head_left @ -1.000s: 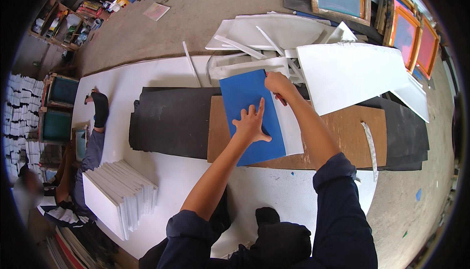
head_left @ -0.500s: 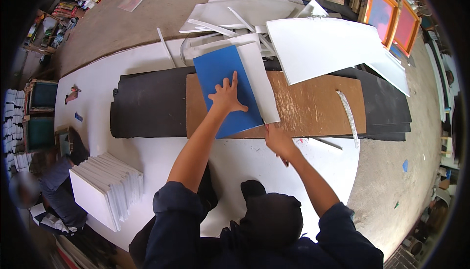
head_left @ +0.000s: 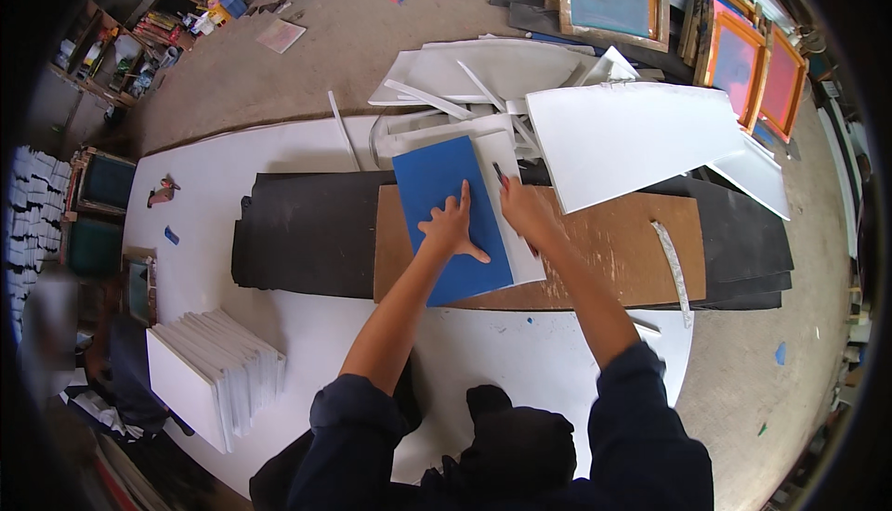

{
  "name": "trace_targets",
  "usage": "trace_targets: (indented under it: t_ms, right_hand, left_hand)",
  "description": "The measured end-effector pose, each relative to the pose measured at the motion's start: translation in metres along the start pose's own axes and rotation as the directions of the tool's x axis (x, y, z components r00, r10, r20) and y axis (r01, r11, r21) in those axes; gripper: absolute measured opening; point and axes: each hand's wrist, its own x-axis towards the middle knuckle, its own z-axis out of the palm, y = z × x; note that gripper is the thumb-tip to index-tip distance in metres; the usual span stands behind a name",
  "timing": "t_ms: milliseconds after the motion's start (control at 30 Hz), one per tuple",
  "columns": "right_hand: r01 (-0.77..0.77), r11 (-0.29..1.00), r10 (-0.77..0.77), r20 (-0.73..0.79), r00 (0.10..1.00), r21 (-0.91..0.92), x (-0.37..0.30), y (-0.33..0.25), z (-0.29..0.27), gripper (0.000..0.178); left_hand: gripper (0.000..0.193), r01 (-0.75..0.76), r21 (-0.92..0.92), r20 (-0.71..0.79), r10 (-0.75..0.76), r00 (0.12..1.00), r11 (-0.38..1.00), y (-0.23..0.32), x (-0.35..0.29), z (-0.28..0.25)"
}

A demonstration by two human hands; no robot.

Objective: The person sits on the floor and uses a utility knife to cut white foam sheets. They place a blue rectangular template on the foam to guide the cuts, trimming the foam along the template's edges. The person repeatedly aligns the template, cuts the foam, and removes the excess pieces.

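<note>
My left hand (head_left: 450, 229) lies spread on a blue rectangular board (head_left: 437, 176), pressing it down with the fingers apart. Under the blue board and showing along its right side is a white sheet (head_left: 503, 176). In my closed right hand (head_left: 528, 212) is a slim cutter knife (head_left: 499, 175), its dark front end pointing away from me over the sheet's right edge. Whether its blade touches the sheet is too small to tell. Both boards rest at a slant on a scuffed brown board (head_left: 613, 251), which lies across long black sheets (head_left: 311, 232).
White offcuts (head_left: 432, 98) and a large white panel (head_left: 641, 139) lie beyond. A curved pale strip (head_left: 671, 265) is on the brown board's right end. At left stand a stack of white panels (head_left: 209, 372) and another person (head_left: 125, 362). Framed screens (head_left: 609, 0) lean at far right.
My right hand has moved the cutter knife from the white sheet's near corner to farther up its right side. The left hand stays on the blue board. The whole view has shifted slightly.
</note>
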Motion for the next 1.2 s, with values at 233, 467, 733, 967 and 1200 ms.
trace_targets:
  t_ms: [233,467,733,967,1200]
  right_hand:
    - [-0.020,0.998,0.020,0.002,1.000,-0.055,0.082,-0.024,0.027,0.034]
    - [-0.094,0.995,0.097,0.114,0.989,-0.032,0.090,-0.041,0.018,0.029]
    - [-0.170,0.962,0.259,0.506,0.823,-0.216,0.073,-0.031,0.021,0.027]
    - [-0.265,0.962,0.224,0.373,0.900,0.062,-0.112,0.012,0.022,0.030]
    - [-0.277,0.961,0.263,0.411,0.873,-0.027,-0.171,0.030,0.022,0.033]
  left_hand:
    - [0.148,0.024,-0.049,0.096,-0.020,0.995,0.998,0.003,0.002,-0.007]
    - [0.149,0.050,-0.006,0.033,-0.050,0.998,0.999,0.001,-0.001,-0.005]
    - [0.144,0.131,-0.095,0.087,-0.123,0.989,0.987,0.009,-0.002,-0.010]
    - [0.143,0.166,-0.067,0.098,-0.159,0.982,0.984,0.010,-0.003,-0.008]
    - [0.143,0.120,-0.082,0.050,-0.116,0.992,0.989,0.005,-0.002,-0.001]
